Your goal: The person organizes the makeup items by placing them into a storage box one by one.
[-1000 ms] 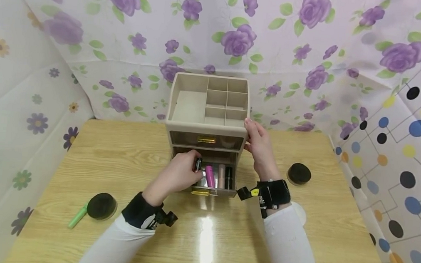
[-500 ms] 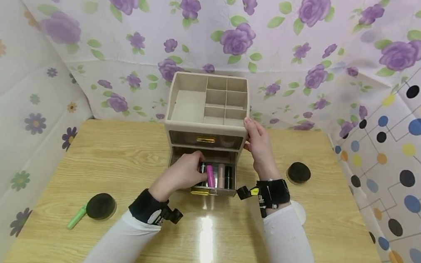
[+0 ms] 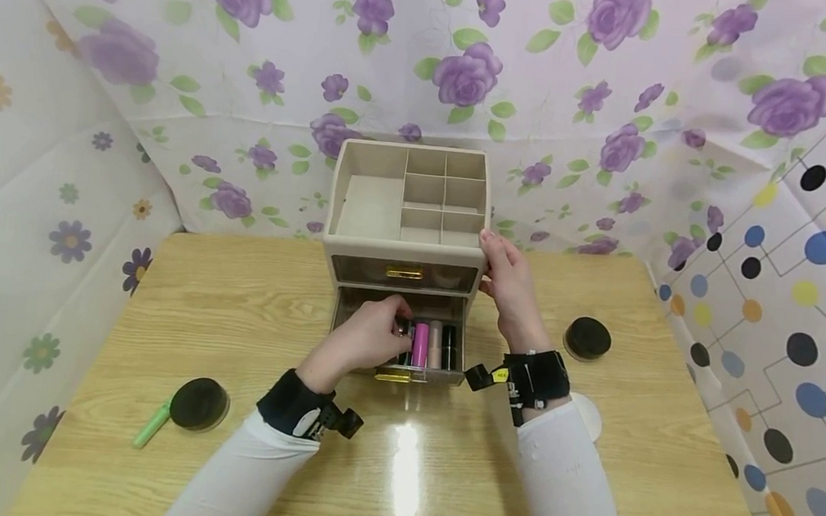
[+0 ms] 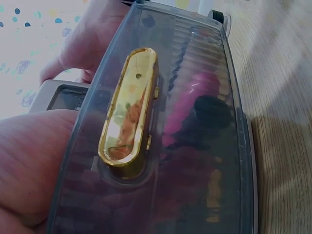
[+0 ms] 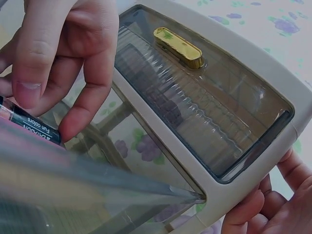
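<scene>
A cream makeup organizer has its lower clear drawer pulled out. My left hand reaches into the drawer and pinches a black cosmetic tube with "Fun colors" printed on it. Right of that tube lie a magenta tube, a pinkish-beige tube and another black tube, side by side. The left fingers partly cover the held tube in the head view. My right hand grips the organizer's right side near its front corner.
A black round lidded jar and a green tube are on the wooden table at left. Another black round jar stands at right, with a white disc partly under the right sleeve. The organizer's upper drawer is closed.
My left hand has lowered the black tube into the drawer and moved slightly right. The magenta tube, slanted before, now lies straight beside the beige one. My right hand has stayed put.
</scene>
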Action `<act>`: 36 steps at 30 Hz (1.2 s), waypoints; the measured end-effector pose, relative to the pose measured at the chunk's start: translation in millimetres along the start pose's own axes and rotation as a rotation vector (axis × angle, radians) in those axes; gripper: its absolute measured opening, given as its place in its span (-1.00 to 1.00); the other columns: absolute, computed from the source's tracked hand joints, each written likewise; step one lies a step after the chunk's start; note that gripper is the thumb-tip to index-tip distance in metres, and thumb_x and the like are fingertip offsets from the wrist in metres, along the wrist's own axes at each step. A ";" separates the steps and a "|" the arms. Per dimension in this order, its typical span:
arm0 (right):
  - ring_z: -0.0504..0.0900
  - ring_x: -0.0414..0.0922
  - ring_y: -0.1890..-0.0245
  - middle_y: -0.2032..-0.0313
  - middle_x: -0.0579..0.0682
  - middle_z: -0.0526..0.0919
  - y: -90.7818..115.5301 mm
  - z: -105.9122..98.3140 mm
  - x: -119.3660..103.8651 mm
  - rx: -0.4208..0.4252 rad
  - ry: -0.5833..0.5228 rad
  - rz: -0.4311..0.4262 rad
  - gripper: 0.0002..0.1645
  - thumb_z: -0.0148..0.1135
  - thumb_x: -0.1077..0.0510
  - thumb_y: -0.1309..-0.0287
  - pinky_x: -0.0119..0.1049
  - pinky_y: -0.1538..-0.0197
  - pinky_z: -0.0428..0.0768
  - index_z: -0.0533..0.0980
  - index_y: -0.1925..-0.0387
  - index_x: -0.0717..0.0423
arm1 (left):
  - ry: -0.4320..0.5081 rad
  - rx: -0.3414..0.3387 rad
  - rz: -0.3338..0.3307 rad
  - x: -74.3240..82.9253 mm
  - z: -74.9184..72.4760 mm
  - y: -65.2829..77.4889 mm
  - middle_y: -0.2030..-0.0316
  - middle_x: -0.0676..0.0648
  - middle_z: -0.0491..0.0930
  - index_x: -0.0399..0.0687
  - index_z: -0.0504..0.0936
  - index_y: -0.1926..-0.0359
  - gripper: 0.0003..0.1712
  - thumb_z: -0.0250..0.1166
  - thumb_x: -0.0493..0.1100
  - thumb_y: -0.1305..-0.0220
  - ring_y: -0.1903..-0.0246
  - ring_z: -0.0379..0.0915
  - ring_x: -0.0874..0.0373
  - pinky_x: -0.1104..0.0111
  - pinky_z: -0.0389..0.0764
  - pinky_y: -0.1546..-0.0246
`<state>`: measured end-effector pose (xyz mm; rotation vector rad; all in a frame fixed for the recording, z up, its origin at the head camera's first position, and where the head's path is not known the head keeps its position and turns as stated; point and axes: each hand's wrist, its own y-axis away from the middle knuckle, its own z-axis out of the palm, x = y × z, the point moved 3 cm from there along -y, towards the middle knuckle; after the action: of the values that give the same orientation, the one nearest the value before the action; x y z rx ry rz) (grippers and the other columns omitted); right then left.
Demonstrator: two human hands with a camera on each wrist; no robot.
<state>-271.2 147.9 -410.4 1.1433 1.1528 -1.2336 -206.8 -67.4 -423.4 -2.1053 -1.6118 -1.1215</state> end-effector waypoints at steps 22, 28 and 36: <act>0.63 -0.14 0.15 0.14 -0.01 0.63 -1.0 0.8 -0.9 -0.008 0.004 -0.004 -0.40 0.12 -0.28 -0.52 -0.26 0.17 0.50 0.57 -0.21 0.11 | 0.019 -0.007 -0.021 -0.6 -2.3 2.2 0.57 -0.07 0.57 -0.28 0.43 -0.40 -0.45 0.28 -0.30 -0.46 0.65 0.46 0.12 0.31 0.44 0.57; 0.64 -0.13 0.13 0.11 0.01 0.63 -1.8 -1.0 0.1 -0.006 0.019 -0.004 -0.38 0.12 -0.28 -0.53 -0.24 0.13 0.53 0.57 -0.23 0.12 | 0.021 -0.014 -0.032 -1.2 -1.8 2.3 0.57 -0.07 0.56 -0.28 0.41 -0.42 -0.44 0.27 -0.30 -0.46 0.64 0.45 0.13 0.32 0.44 0.56; 0.63 -0.11 0.13 0.11 0.03 0.63 -0.4 -1.4 2.0 -0.008 0.013 -0.003 -0.37 0.12 -0.30 -0.52 -0.26 0.15 0.52 0.57 -0.19 0.14 | 0.018 -0.011 -0.033 -2.6 -0.9 3.2 0.56 -0.08 0.59 -0.30 0.41 -0.42 -0.43 0.29 -0.31 -0.47 0.61 0.53 0.10 0.30 0.52 0.53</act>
<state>-271.6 149.2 -412.5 1.1455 1.1685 -1.2240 -204.5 -71.0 -423.9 -2.0767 -1.6419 -1.1589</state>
